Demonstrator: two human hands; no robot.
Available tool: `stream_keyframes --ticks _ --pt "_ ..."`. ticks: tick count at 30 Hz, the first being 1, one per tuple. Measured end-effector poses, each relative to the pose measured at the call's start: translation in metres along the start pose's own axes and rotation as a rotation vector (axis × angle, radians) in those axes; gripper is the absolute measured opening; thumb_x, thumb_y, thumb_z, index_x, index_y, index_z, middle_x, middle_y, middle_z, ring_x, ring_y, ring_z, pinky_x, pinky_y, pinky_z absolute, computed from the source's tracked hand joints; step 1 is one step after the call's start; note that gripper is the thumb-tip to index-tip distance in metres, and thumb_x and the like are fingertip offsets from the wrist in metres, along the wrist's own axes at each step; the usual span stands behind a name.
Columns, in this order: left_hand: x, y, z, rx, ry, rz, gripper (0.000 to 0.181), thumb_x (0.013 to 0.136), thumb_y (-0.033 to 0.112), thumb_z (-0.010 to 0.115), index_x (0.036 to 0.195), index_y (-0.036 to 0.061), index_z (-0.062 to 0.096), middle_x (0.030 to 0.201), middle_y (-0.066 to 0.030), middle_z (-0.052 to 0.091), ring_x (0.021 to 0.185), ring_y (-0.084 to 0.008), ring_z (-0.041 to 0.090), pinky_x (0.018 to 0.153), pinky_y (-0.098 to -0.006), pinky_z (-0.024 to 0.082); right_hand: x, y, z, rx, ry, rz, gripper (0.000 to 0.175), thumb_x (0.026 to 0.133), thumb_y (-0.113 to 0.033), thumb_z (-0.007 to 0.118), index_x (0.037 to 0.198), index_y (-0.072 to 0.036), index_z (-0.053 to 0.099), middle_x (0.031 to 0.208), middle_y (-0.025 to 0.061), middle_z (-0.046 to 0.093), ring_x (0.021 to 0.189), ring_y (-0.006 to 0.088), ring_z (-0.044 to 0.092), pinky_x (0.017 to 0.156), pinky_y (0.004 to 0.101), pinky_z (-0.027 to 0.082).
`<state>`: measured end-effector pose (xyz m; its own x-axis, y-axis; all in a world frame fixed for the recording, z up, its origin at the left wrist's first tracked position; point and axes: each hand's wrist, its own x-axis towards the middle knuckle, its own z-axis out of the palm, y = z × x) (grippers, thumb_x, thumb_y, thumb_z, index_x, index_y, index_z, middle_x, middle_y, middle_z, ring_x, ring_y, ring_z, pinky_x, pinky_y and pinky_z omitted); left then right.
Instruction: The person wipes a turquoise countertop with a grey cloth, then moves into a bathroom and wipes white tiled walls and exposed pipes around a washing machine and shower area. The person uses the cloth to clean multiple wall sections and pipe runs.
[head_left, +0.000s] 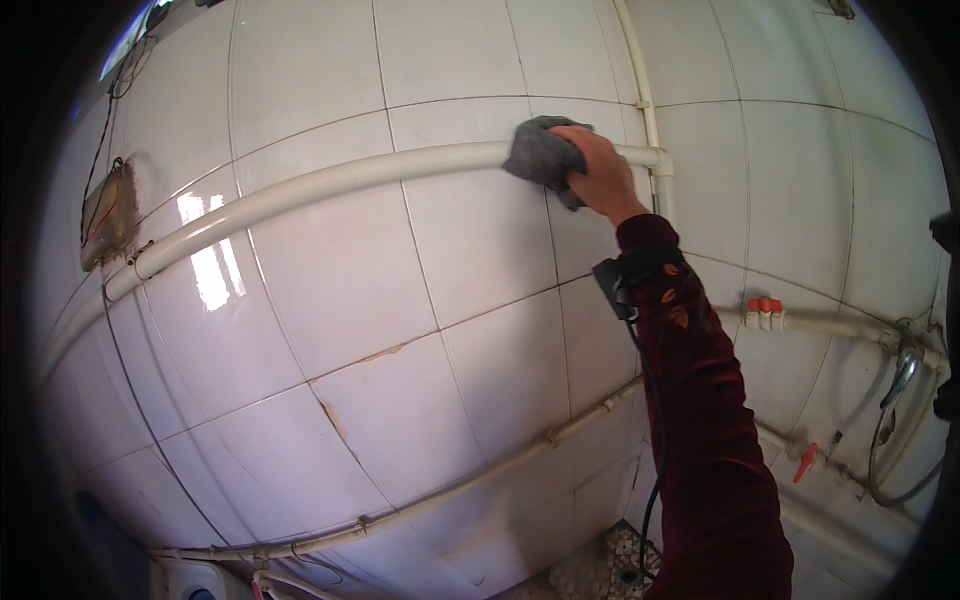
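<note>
My right hand (606, 174) grips a bunched dark grey cloth (546, 154). The cloth lies over the thick white pipe (360, 171) that runs along the tiled wall (337, 292), near the pipe's right end, and covers a stretch of it. Just right of the hand, the pipe meets an elbow (661, 162) at the corner. A dark red sleeve covers my forearm, with a black strap and a cable at the wrist. My left hand is out of view.
An old junction box (111, 214) with loose wires hangs at left. A thinner pipe (480, 480) runs low along the wall. On the right wall are a red-handled valve (765, 313), a lower red valve handle (805, 463) and a tap (904, 367) with a hose. A floor drain (630, 575) lies below.
</note>
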<state>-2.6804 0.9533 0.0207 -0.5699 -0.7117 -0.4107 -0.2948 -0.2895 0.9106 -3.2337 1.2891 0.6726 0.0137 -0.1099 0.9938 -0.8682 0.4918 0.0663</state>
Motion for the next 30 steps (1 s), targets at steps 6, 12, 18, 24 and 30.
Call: stream_keyframes --ticks 6,12,18,24,30 --pt "-0.009 0.012 0.034 -0.121 -0.010 -0.151 0.031 0.089 0.038 0.050 0.096 0.0074 0.053 0.064 -0.0066 0.054 0.050 -0.0164 0.048 0.042 -0.0302 0.041 -0.010 0.102 -0.018 -0.008 -0.058 0.155 0.038 0.081 -0.011 0.052 0.117 -0.018 0.057 0.119 0.0048 0.059 0.113 0.0290 0.053 0.091 0.0388 0.044" --pt "-0.021 0.041 0.063 -0.141 -0.101 -0.207 0.028 0.089 0.037 0.049 0.094 0.0093 0.052 0.064 -0.0064 0.054 0.048 -0.0153 0.045 0.040 -0.0299 0.040 -0.023 0.116 -0.020 -0.063 0.106 0.133 0.039 0.078 -0.007 0.054 0.117 -0.011 0.056 0.118 0.0108 0.059 0.113 0.0308 0.052 0.094 0.0385 0.042" --pt "0.021 0.035 0.057 -0.052 -0.206 -0.164 0.030 0.093 0.038 0.047 0.100 0.0096 0.052 0.070 -0.0072 0.058 0.055 -0.0151 0.051 0.044 -0.0305 0.044 -0.002 0.019 0.021 0.024 0.098 -0.108 0.050 0.067 -0.002 0.059 0.115 -0.014 0.058 0.118 0.0089 0.058 0.113 0.0302 0.051 0.093 0.0398 0.043" --pt "0.034 0.021 0.056 -0.102 -0.155 -0.158 0.034 0.094 0.039 0.047 0.113 0.0116 0.052 0.084 -0.0081 0.063 0.068 -0.0178 0.059 0.053 -0.0319 0.050 0.025 -0.142 0.062 0.082 0.079 -0.245 0.053 0.065 -0.007 0.066 0.116 -0.013 0.056 0.116 0.0065 0.057 0.107 0.0310 0.052 0.084 0.0413 0.046" --pt "0.043 0.016 0.010 -0.160 -0.179 -0.123 0.032 0.094 0.039 0.050 0.111 0.0120 0.053 0.083 -0.0060 0.062 0.068 -0.0174 0.059 0.055 -0.0325 0.050 0.054 -0.307 0.108 0.105 0.001 -0.302 0.052 0.067 -0.011 0.067 0.117 -0.011 0.054 0.114 0.0063 0.057 0.105 0.0300 0.052 0.083 0.0407 0.046"
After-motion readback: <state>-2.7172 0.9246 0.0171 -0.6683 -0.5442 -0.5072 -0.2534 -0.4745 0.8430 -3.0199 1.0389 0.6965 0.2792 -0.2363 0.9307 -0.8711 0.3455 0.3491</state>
